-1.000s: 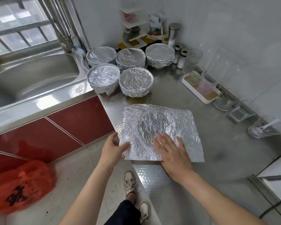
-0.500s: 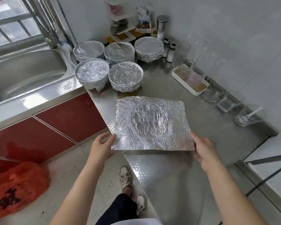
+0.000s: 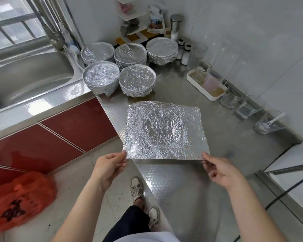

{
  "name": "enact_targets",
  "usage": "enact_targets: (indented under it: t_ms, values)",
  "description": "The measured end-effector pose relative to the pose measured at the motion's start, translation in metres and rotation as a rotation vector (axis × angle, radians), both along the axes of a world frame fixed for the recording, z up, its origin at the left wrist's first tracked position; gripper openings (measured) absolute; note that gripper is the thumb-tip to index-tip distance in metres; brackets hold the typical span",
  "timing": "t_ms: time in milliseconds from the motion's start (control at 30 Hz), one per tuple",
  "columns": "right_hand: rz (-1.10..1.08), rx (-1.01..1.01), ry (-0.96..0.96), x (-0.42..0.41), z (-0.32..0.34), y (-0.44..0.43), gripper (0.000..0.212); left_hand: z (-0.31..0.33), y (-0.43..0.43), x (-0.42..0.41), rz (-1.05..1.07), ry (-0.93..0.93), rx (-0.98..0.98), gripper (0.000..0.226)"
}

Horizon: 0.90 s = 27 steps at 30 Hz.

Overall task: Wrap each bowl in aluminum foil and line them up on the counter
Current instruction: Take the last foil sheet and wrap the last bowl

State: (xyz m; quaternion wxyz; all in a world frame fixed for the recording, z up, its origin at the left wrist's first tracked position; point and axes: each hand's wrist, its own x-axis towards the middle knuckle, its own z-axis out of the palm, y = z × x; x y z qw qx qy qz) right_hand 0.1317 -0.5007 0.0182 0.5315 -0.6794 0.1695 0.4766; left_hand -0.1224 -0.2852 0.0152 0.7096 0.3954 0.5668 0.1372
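Steel counter (image 3: 226, 137) right of sink (image 3: 24, 75), white tile walls (image 3: 252, 32). Five foil-wrapped bowls (image 3: 136, 81) by sink. L hand (image 3: 108, 166) & R hand (image 3: 220, 170) each pinch a near corner of foil sheet (image 3: 164, 130).

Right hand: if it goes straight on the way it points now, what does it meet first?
The foil sheet that the right hand pinches at a near corner; beyond it, probably the front-right wrapped bowl, though depth is unclear.

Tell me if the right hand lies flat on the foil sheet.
No, the right hand pinches the foil sheet by its near right corner.
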Motion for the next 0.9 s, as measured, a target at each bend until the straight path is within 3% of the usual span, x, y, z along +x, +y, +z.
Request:
enact_targets:
  t_ms: [233,400,500,700,767,833,900]
  values:
    - [-0.086,0.086,-0.14,-0.004,-0.006,-0.005,0.011,-0.007,-0.007,-0.004,0.035,0.013,0.141,0.014]
    - [0.001,0.074,-0.163,-0.005,-0.006,-0.012,0.009,-0.01,-0.011,-0.005,-0.026,-0.008,0.042,0.015]
    - [0.064,0.037,-0.164,0.0,-0.006,-0.012,0.009,-0.01,-0.008,0.002,-0.037,-0.047,0.007,0.029]
    - [0.218,-0.041,-0.138,0.013,-0.004,-0.016,0.013,-0.01,-0.01,0.007,-0.066,0.071,0.15,0.048]
    - [0.323,-0.16,-0.3,0.017,-0.001,-0.016,0.035,-0.01,-0.01,0.005,-0.117,0.15,0.299,0.058]
    - [0.404,-0.395,-0.691,0.023,0.003,-0.011,0.056,-0.004,-0.009,0.008,-0.2,0.319,0.658,0.062]
    - [0.437,-0.417,-1.131,0.019,0.015,0.006,0.054,0.007,-0.009,0.023,-0.315,0.345,1.027,0.049]
